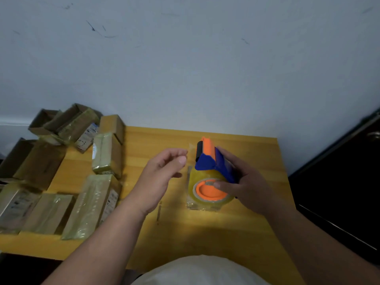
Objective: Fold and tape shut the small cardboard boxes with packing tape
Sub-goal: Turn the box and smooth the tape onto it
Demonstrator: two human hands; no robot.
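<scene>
Gripping the tape dispenser (211, 171) in my right hand (244, 182), fingers curled round its blue-and-orange frame and thumb on the roll's orange hub, I hold it above a small flat taped box (190, 204) near the middle of the yellow table (205, 233). My left hand (162, 177) hovers just beside the dispenser, thumb and forefinger pinched together; whether they grasp the clear tape end, I cannot tell. I judge the step to be drawing out tape for a seal; next comes pulling a strip and laying it along a box seam. Taped boxes (92, 204) crowd the table's left side, with open ones (61, 122) behind. A scuffed pale wall (185, 58) rises beyond; dark furniture (339, 171) stands right.
</scene>
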